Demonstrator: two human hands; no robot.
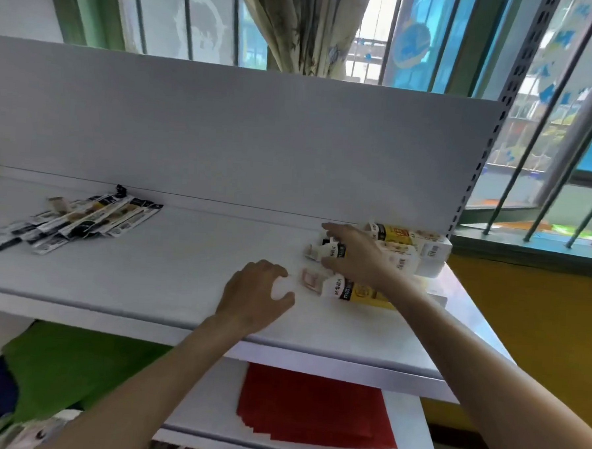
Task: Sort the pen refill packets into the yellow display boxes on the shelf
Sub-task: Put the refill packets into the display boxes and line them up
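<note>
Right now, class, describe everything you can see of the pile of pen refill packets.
The pile of pen refill packets is an overlapping fan of long, narrow, flat sachets, black and white with yellow touches, seemingly glossy plastic. It lies on the left of the white shelf, near the back panel; only the shelf touches it.

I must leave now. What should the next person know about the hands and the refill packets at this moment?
Left hand: loosely curled, holds nothing, on the shelf beside the yellow display boxes.
Right hand: over the boxes' open ends; grip unclear.
Refill packets: piled at the shelf's left end.
Done: no packet seen in a box.
Left: sort them all.
</note>
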